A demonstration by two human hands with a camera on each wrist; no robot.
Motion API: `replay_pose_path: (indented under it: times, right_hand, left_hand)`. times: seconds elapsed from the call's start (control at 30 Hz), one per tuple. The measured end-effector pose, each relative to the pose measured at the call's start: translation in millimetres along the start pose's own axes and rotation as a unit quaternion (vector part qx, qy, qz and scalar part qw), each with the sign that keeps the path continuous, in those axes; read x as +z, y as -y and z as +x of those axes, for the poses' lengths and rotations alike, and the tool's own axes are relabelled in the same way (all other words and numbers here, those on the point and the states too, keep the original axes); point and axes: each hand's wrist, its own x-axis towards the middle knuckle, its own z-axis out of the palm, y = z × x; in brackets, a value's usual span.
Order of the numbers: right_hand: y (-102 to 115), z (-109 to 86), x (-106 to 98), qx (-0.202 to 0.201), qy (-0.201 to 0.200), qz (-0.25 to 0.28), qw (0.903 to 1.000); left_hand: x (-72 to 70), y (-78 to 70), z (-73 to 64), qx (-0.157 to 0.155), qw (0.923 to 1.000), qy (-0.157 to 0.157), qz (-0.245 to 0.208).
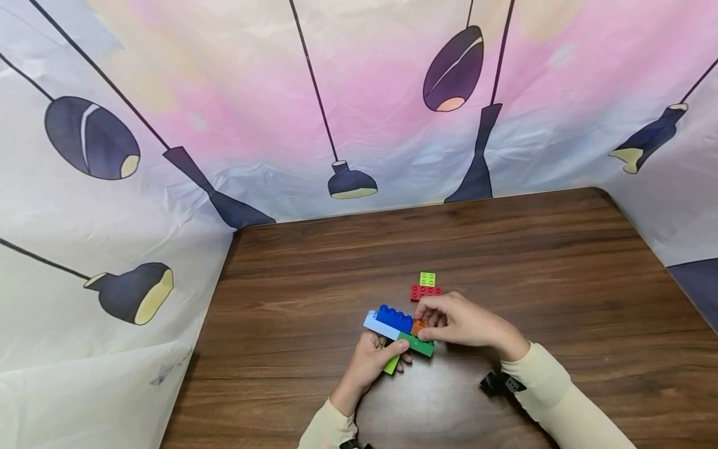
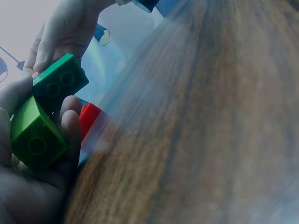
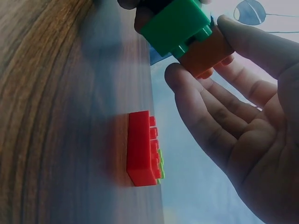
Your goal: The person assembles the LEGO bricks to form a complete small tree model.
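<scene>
1. Here, the right hand (image 1: 462, 321) pinches an orange brick (image 3: 208, 51) against the joined bricks (image 1: 394, 318), which the left hand (image 1: 370, 363) grips.
2. Below is the brown wood-grain table (image 1: 314, 268), where a red brick (image 3: 140, 149) lies.
3. Beyond it hangs wrinkled pastel cloth (image 1: 235, 93) with printed lamps (image 1: 350, 182).

One light-blue brick (image 1: 382, 325), one blue brick (image 1: 395, 319), one orange brick (image 1: 419, 325), one green brick (image 1: 416, 345), one red brick (image 1: 424, 292), two lime bricks (image 1: 391, 365): seven bricks visible in all. Studs (image 1: 431, 282) on the lime brick lying apart, four. One left hand (image 1: 374, 360), one right hand (image 1: 462, 321): two hands. Sleeves (image 1: 552, 383), two. Table (image 1: 314, 268), one. Lamps (image 1: 352, 182) printed on the backdrop (image 1: 247, 93), seven: two oval, two hourglass-shaped, three of other forms.
</scene>
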Motion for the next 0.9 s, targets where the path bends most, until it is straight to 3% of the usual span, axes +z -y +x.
replay_pose_path:
  times: [0.3, 0.57, 0.9]
  right_hand:
    - [-4.9, 1.1, 4.1, -0.008, -0.007, 0.008, 0.9999]
    - [-7.0, 3.7, 6.6, -0.014, -0.01, 0.047, 0.9987]
    - [-8.4, 4.3, 9.1, 0.008, -0.016, 0.066, 0.9976]
  left_hand:
    - [-0.7, 1.9, 0.8, 0.007, 0.9999, -0.014, 0.001]
    - [-1.8, 1.3, 1.3, 0.002, 0.9996, -0.025, -0.016]
    - [-1.5, 0.4, 1.1, -0.001, 0.9993, -0.036, -0.013]
